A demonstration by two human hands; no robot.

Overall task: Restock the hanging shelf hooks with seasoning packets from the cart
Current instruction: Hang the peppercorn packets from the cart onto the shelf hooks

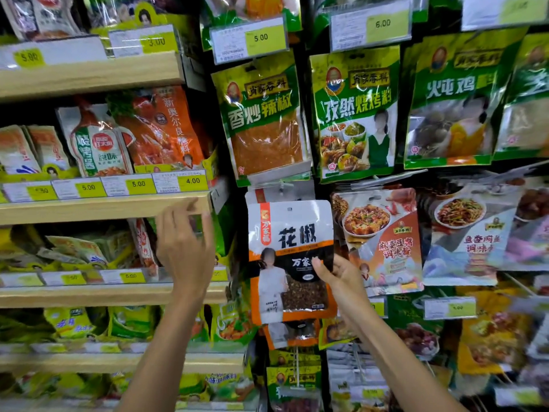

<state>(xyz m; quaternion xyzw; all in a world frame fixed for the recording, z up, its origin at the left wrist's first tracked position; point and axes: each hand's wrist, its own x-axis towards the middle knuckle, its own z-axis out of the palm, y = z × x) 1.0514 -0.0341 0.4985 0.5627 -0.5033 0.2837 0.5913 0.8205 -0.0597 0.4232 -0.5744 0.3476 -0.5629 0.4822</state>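
Seasoning packet [292,260] upright, long axis vertical

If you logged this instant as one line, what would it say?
phase: hanging packet | right hand: pinches peppercorn packet | left hand: holds nothing, near wooden shelf | hung yet: cannot tell

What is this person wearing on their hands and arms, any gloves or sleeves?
Nothing visible. The left hand and right hand are bare, without gloves or visible rings. The left forearm and right forearm are uncovered to the picture's lower edge: no sleeves, watch or bracelet.
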